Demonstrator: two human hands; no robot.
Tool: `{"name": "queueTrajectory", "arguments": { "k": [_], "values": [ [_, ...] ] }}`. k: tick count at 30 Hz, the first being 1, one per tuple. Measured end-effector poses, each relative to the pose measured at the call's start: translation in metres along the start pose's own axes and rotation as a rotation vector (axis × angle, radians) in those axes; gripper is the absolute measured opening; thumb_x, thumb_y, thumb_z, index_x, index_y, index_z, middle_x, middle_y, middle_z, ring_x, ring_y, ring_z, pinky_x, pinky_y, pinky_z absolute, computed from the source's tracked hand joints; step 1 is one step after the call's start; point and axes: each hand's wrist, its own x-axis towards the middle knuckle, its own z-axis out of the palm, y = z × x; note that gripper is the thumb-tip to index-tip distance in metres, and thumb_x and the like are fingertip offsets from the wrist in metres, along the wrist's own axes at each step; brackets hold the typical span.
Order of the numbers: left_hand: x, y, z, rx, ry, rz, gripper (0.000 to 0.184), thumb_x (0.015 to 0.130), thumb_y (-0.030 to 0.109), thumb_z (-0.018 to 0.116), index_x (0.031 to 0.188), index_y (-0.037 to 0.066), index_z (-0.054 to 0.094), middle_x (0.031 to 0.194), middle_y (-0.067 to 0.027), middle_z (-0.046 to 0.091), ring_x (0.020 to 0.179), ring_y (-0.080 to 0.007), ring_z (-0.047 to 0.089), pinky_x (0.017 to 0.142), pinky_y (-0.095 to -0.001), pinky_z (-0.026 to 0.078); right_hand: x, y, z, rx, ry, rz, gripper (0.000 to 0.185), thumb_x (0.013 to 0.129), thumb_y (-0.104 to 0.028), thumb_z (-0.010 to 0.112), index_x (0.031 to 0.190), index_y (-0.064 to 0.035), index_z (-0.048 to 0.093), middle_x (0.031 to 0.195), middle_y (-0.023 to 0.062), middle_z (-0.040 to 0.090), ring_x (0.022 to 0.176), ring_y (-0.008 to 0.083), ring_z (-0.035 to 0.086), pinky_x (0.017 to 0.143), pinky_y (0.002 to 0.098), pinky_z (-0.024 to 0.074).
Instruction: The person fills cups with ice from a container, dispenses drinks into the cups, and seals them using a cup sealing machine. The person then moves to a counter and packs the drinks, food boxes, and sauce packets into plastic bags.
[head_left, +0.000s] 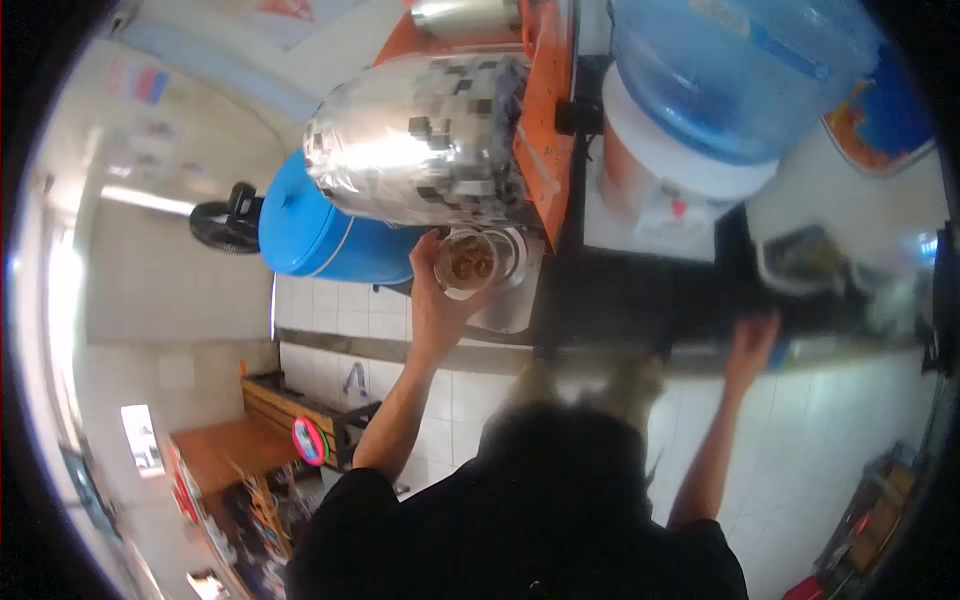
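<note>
My left hand (440, 300) is wrapped round a clear round container (468, 262) with several small brownish pieces in it. That container is over a shiny metal tray (513, 300), just below a large foil-wrapped cylinder (420, 140) on an orange frame (548, 130). Off to the right, my right hand (752, 345) is at the edge of the dark counter (640, 300), blurred by motion. Something blue shows beside its fingers, too smeared to name, and I cannot make out whether the hand holds it.
A blue lidded drum (305, 225) and a black fan (225, 222) are on the left. A large blue water bottle (740, 80) sits on a white dispenser (650, 160). Farther right are a blurred food container (805, 258) and a blue-and-orange dish (870, 130).
</note>
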Motion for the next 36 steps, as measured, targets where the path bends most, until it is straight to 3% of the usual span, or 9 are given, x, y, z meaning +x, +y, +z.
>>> {"name": "queueTrajectory", "arguments": {
  "k": [2, 4, 6, 14, 19, 24, 27, 32, 36],
  "values": [
    [-0.002, -0.019, 0.007, -0.019, 0.057, 0.046, 0.097, 0.068, 0.011, 0.088, 0.145, 0.002, 0.03, 0.137, -0.0221, 0.05, 0.125, -0.0346, 0.054, 0.099, -0.0423, 0.049, -0.079, 0.015, 0.032, -0.007, -0.1, -0.115, 0.065, 0.094, -0.011, 0.065, 0.152, -0.0055, 0.036, 0.123, 0.009, 0.059, 0.107, 0.0189, 0.058, 0.098, 0.0321, 0.0468],
    [0.003, -0.036, 0.012, -0.076, -0.001, 0.034, 0.097, 0.068, 0.012, 0.088, 0.145, 0.002, 0.03, 0.137, -0.0225, 0.049, 0.125, -0.0354, 0.054, 0.099, -0.0422, 0.048, -0.155, -0.034, 0.057, 0.045, -0.385, 0.26, 0.065, 0.093, -0.008, 0.063, 0.152, -0.007, 0.036, 0.11, 0.0038, 0.059, 0.098, 0.0115, 0.057, 0.087, 0.0273, 0.0498],
    [0.005, -0.048, 0.022, -0.021, -0.004, 0.097, 0.095, 0.067, 0.011, 0.086, 0.143, 0.003, 0.031, 0.137, -0.0234, 0.049, 0.125, -0.0384, 0.053, 0.102, -0.043, 0.045, -0.211, -0.087, 0.076, -0.04, -0.492, 0.276, 0.072, 0.092, -0.016, 0.064, 0.156, -0.015, 0.03, 0.123, 0.0136, 0.059, 0.106, 0.0283, 0.061, 0.095, 0.0426, 0.0492],
    [-0.013, -0.088, 0.048, 0.03, -0.156, 0.029, 0.092, 0.064, 0.011, 0.088, 0.14, 0.004, 0.036, 0.14, -0.0231, 0.047, 0.135, -0.0393, 0.043, 0.108, -0.0475, 0.036, -0.299, -0.13, 0.136, 0.087, -0.728, 0.074, 0.066, 0.095, -0.026, 0.061, 0.152, -0.0048, 0.034, 0.134, 0.0204, 0.057, 0.124, 0.0333, 0.056, 0.108, 0.0444, 0.0424],
    [0.0, -0.019, -0.039, 0.335, 0.15, 0.778, 0.101, 0.065, 0.027, 0.092, 0.146, 0.003, 0.036, 0.155, -0.0222, 0.032, 0.142, -0.0432, 0.03, 0.115, -0.0578, 0.024, -0.37, -0.095, 0.231, 0.127, -0.859, 0.039, 0.069, 0.095, -0.032, 0.062, 0.15, -0.0012, 0.036, 0.143, 0.0201, 0.05, 0.128, 0.0338, 0.052, 0.107, 0.0441, 0.0426],
    [0.067, 0.069, -0.047, 0.882, 0.23, 0.875, 0.119, 0.058, 0.033, 0.096, 0.152, 0.002, 0.03, 0.157, -0.0233, 0.029, 0.143, -0.0439, 0.028, 0.114, -0.0584, 0.028, -0.358, -0.201, 0.258, 0.857, -0.802, 0.736, 0.091, 0.089, -0.028, 0.073, 0.157, -0.0043, 0.017, 0.154, 0.0176, 0.037, 0.136, 0.0294, 0.045, 0.107, 0.0418, 0.0435],
    [0.113, 0.08, -0.055, 0.756, 0.116, 1.066, 0.121, 0.057, 0.041, 0.096, 0.151, 0.001, 0.031, 0.154, -0.0224, 0.035, 0.141, -0.0391, 0.035, 0.114, -0.0498, 0.031, -0.371, -0.214, 0.307, 0.966, -0.571, 0.668, 0.106, 0.086, -0.024, 0.076, 0.159, -0.0066, 0.001, 0.155, 0.0202, 0.034, 0.139, 0.03, 0.042, 0.107, 0.0426, 0.0436],
    [0.196, 0.135, -0.102, 0.615, -0.771, 0.62, 0.1, 0.072, 0.057, 0.081, 0.143, -0.002, 0.043, 0.135, -0.0139, 0.056, 0.125, -0.0246, 0.05, 0.109, -0.0353, 0.036, -0.357, -0.238, 0.342, 0.885, -0.275, 0.449, 0.12, 0.081, -0.046, 0.077, 0.155, 0.0049, -0.003, 0.157, 0.0281, 0.025, 0.145, 0.0412, 0.029, 0.117, 0.0476, 0.0287],
    [0.31, 0.125, -0.106, 0.439, -1.209, 0.433, 0.097, 0.08, 0.067, 0.07, 0.141, -0.003, 0.046, 0.138, -0.0112, 0.055, 0.126, -0.0234, 0.049, 0.109, -0.0361, 0.036, -0.304, -0.262, 0.274, 1.045, -0.38, 0.629, 0.117, 0.079, -0.025, 0.076, 0.156, -0.0006, -0.009, 0.154, 0.0289, 0.033, 0.141, 0.0395, 0.037, 0.112, 0.0424, 0.0367]
  ]
}}
